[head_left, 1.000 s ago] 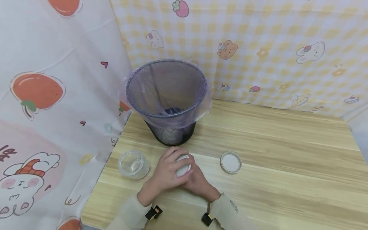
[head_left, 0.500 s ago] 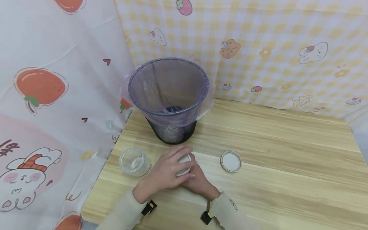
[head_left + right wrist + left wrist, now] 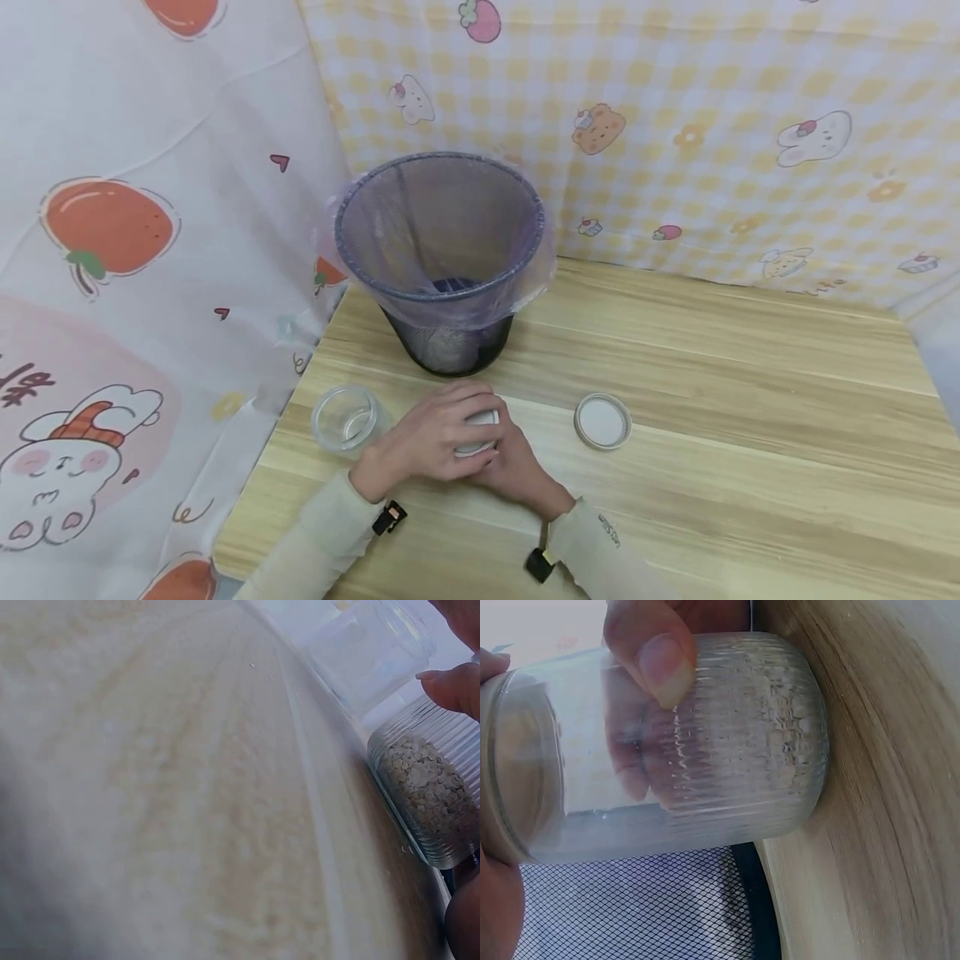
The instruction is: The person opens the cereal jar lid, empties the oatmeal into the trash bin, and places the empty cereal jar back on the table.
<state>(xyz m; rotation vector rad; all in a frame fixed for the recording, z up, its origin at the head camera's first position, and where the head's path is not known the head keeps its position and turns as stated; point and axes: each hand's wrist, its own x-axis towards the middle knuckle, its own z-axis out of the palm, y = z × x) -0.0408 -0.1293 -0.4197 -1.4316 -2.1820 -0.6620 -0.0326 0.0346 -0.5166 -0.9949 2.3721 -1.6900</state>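
Observation:
In the left wrist view a clear ribbed jar (image 3: 727, 750) stands on the wooden table, with pale coarse flakes or grains (image 3: 427, 784) visible low inside it in the right wrist view. My right hand (image 3: 517, 467) grips the jar's body, the thumb lying across the glass. Over the top, my left hand (image 3: 431, 437) curls its fingers round a white lid (image 3: 482, 417) on the jar's mouth. Much of the jar is hidden by both hands in the head view.
An uncovered clear jar (image 3: 339, 448) stands left of my hands. A second lid (image 3: 603, 422) lies on the table to the right. Behind my hands is a black mesh bin (image 3: 450, 321) lined with a purple bag. Patterned cloths (image 3: 675, 192) hang at the back and left.
My left wrist has swung a little left and then forward while its fingers stay around the lid. The right hand keeps its grip on the jar. The head view has shifted slightly.

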